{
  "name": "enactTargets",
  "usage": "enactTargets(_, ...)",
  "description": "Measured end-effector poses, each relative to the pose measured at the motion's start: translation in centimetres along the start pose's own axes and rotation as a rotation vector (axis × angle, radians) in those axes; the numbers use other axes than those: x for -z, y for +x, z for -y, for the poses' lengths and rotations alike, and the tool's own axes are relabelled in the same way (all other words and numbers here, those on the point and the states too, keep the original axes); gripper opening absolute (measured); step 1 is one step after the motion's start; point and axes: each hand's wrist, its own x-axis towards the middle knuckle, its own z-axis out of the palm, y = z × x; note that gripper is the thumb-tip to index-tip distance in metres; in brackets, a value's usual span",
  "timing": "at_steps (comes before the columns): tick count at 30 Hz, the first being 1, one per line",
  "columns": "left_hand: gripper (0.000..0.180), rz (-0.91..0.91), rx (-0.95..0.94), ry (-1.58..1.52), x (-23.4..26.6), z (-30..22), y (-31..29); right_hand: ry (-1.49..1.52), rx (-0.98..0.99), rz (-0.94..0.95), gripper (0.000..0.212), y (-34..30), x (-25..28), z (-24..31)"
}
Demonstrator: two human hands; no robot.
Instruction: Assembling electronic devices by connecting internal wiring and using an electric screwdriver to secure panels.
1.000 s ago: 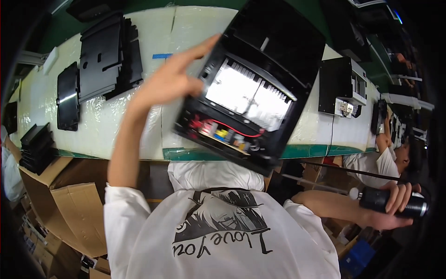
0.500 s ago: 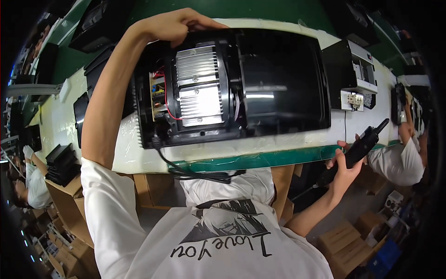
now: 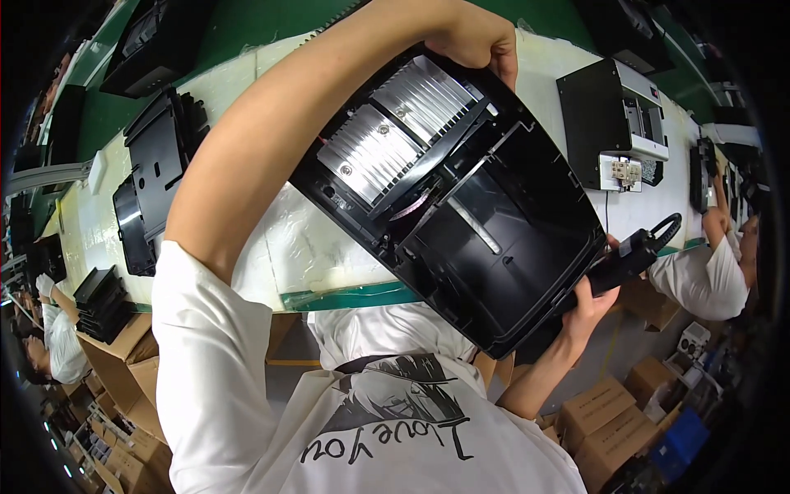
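Note:
A black plastic housing point(image 3: 527, 239) lies tilted across the near part of the bench, one corner jutting past the front edge. Two silver finned heat sinks point(image 3: 374, 152) sit inside its upper left part. My left hand point(image 3: 477, 41) reaches over it and is closed on its far rim, the fingers curled down. By the housing's right corner, my right hand point(image 3: 588, 300) is wrapped round a black electric screwdriver point(image 3: 629, 262), whose cord end points up and right. The screwdriver's tip is hidden behind the housing. My left forearm covers part of the housing's left side.
A black-and-white boxy machine point(image 3: 613, 115) with a small terminal block stands to the right. Black plastic panels point(image 3: 156, 156) lie at the left, and stacked black parts point(image 3: 100, 305) rest on a carton. Co-workers sit at both sides; brown cartons point(image 3: 605, 416) stand on the floor.
The housing has turned clockwise, and its right end has swung down toward me over the bench edge. My left hand has moved right with it; the right hand still holds the screwdriver.

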Motion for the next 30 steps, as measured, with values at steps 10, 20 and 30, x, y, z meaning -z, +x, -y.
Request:
enactTargets(10, 0.023, -0.325, -0.077, 0.423, -0.4, -2.8, -2.3, 0.039, -0.317, 0.195, 0.06, -3.0, -0.5, 3.6)
enactTargets(20, 0.045, -0.748, -0.157, 0.477, -10.0, -3.9, -6.7, 0.034, -0.249, 0.378, 0.06, -4.5, -5.3, 3.0)
enactTargets(30, 0.095, -0.381, 0.243, 0.312, -16.8, -9.3, -15.1, 0.46, -0.017, 0.192, 0.079, 2.0, -4.8, 6.7)
